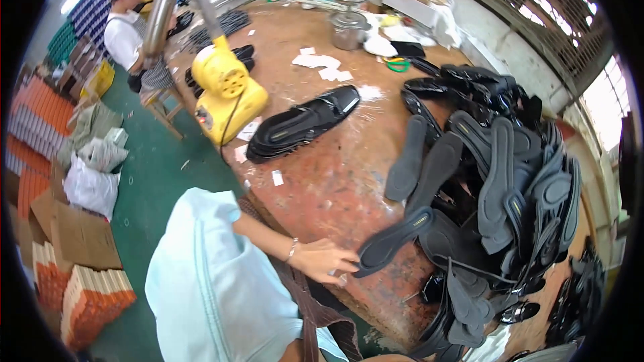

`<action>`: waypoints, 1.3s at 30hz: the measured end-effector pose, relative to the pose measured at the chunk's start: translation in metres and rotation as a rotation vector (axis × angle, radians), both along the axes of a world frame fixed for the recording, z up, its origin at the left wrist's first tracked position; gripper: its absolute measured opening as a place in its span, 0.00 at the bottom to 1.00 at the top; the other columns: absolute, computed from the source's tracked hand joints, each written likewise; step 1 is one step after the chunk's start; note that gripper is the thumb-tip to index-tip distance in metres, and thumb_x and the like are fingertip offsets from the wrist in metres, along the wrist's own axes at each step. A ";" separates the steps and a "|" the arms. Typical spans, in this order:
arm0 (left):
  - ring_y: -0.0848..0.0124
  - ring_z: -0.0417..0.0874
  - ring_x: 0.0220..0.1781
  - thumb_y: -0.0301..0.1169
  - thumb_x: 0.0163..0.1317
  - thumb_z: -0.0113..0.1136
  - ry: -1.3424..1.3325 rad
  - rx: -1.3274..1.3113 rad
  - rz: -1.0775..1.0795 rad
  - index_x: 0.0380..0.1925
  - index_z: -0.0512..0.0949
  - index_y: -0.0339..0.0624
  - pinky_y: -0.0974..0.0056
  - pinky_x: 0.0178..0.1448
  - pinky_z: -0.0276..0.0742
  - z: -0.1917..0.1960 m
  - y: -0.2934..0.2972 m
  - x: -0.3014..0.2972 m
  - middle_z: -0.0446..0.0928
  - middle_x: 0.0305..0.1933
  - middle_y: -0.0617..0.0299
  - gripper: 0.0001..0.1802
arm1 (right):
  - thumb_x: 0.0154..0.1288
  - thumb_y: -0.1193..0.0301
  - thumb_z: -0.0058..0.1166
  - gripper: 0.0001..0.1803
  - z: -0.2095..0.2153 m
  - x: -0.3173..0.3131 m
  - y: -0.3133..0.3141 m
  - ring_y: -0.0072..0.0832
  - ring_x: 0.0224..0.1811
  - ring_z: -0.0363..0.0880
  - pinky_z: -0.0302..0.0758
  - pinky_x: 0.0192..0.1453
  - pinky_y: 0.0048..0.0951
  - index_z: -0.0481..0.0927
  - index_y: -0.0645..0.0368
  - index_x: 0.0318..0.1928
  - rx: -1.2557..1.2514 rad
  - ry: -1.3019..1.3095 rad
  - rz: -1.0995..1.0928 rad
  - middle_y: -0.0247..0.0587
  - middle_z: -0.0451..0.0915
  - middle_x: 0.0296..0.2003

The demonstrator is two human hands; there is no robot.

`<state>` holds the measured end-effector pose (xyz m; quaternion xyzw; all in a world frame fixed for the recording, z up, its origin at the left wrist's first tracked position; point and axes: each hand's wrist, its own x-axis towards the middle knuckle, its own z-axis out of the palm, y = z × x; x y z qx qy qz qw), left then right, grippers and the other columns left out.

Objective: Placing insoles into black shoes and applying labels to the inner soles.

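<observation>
My left hand, with a bracelet at the wrist and a ring, reaches out from a light blue sleeve. Its fingertips are closed on the near end of a dark grey insole, whose other end reaches the pile on the right. More grey insoles lie heaped there, several overlapping, among shiny black shoes. Farther back on the worn reddish table, a black shoe lies with an insole inside it, apart from my hand. My right hand is out of view.
A yellow blower-like machine with a metal pipe stands at the table's left edge. Behind are white paper pieces, green-handled scissors and a metal pot. Another person sits at the far left, near stacked boxes.
</observation>
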<state>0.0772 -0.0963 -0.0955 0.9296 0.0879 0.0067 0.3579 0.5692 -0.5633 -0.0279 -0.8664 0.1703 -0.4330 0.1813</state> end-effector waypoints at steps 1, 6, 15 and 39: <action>0.62 0.86 0.44 0.46 0.61 0.66 -0.201 -0.011 0.084 0.53 0.80 0.41 0.58 0.37 0.83 -0.008 0.006 0.004 0.75 0.57 0.56 0.26 | 0.27 0.61 0.84 0.49 0.013 -0.019 0.017 0.57 0.43 0.81 0.75 0.47 0.55 0.73 0.51 0.55 0.030 -0.011 0.109 0.54 0.84 0.42; 0.55 0.77 0.62 0.45 0.56 0.73 -0.566 -0.475 0.301 0.71 0.55 0.42 0.56 0.61 0.76 0.059 0.017 0.057 0.62 0.68 0.46 0.49 | 0.33 0.62 0.83 0.48 0.069 -0.164 0.123 0.52 0.45 0.80 0.76 0.49 0.52 0.71 0.56 0.58 0.135 -0.075 0.535 0.53 0.81 0.46; 0.51 0.37 0.82 0.48 0.46 0.80 -0.957 -0.840 0.603 0.72 0.18 0.34 0.55 0.81 0.42 0.141 -0.011 -0.035 0.26 0.79 0.34 0.80 | 0.45 0.71 0.79 0.43 0.074 -0.437 0.354 0.47 0.50 0.78 0.77 0.50 0.43 0.68 0.58 0.61 -0.062 -0.370 1.386 0.48 0.75 0.50; 0.58 0.83 0.57 0.47 0.73 0.48 -1.314 -1.586 1.523 0.61 0.75 0.41 0.51 0.65 0.78 0.033 0.037 -0.457 0.80 0.59 0.53 0.26 | 0.53 0.84 0.60 0.21 0.005 -0.603 0.465 0.37 0.39 0.86 0.83 0.41 0.34 0.85 0.57 0.49 -0.363 0.360 2.464 0.44 0.85 0.42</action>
